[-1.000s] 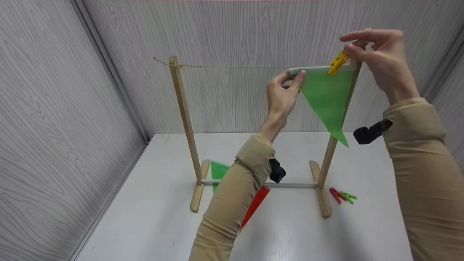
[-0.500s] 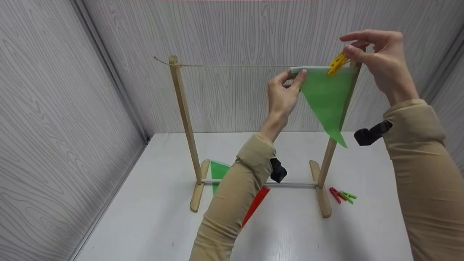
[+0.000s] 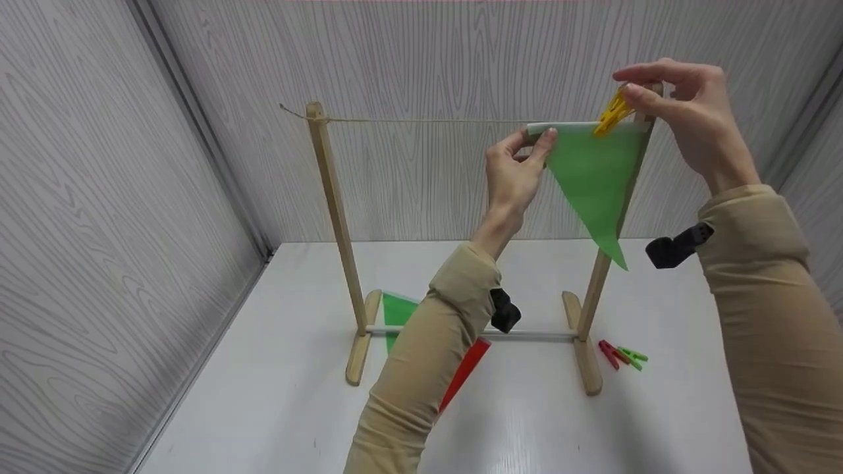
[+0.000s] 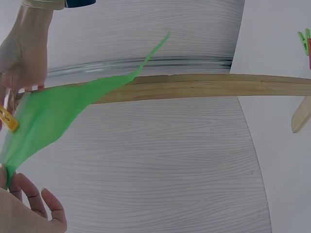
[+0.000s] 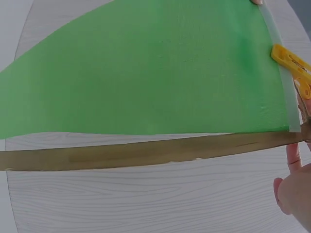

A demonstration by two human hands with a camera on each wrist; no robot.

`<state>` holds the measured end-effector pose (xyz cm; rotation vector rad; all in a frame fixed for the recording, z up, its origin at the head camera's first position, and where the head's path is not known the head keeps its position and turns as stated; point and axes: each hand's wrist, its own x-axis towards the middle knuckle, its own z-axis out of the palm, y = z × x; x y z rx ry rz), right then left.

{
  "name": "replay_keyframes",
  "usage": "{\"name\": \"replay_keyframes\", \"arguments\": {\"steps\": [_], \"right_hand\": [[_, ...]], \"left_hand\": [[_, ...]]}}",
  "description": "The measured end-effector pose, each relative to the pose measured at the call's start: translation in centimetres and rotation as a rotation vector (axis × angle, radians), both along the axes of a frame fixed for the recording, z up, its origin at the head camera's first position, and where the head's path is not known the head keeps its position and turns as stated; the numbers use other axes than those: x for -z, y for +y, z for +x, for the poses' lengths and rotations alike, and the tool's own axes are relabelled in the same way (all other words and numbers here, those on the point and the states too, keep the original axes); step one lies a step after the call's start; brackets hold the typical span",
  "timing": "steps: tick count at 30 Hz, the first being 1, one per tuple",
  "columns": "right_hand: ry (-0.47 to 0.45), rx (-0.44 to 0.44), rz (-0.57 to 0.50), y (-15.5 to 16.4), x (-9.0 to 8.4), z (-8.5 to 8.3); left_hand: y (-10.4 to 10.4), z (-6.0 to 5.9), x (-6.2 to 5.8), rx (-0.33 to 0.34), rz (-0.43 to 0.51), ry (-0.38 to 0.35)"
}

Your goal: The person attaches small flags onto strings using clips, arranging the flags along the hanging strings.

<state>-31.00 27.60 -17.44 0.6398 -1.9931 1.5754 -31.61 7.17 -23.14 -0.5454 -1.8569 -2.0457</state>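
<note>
Green pennant (image 3: 593, 184): thin matt cloth, paler woven band along top edge. Yellow peg (image 3: 612, 114): smooth, slightly glossy plastic. Stand (image 3: 336, 217): bare pale wood; line (image 3: 421, 120): rough twine; table (image 3: 276, 395): smooth, faintly glossy white.

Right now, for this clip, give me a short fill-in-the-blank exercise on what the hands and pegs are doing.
1. The right hand pinches a ____ clothespin on the string.
2. The left hand holds the top corner of the ____ pennant.
3. Two spare clothespins, red and green, lie on the ____.

Missing words: yellow; green; table
</note>
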Motion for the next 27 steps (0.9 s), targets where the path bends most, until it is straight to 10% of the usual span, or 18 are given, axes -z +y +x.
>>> {"name": "replay_keyframes", "arguments": {"steps": [27], "right_hand": [[0.100, -0.032, -0.264, -0.3, 1.6, -0.4]], "left_hand": [[-0.9, -0.2, 1.7, 0.084, 0.003, -0.002]]}}
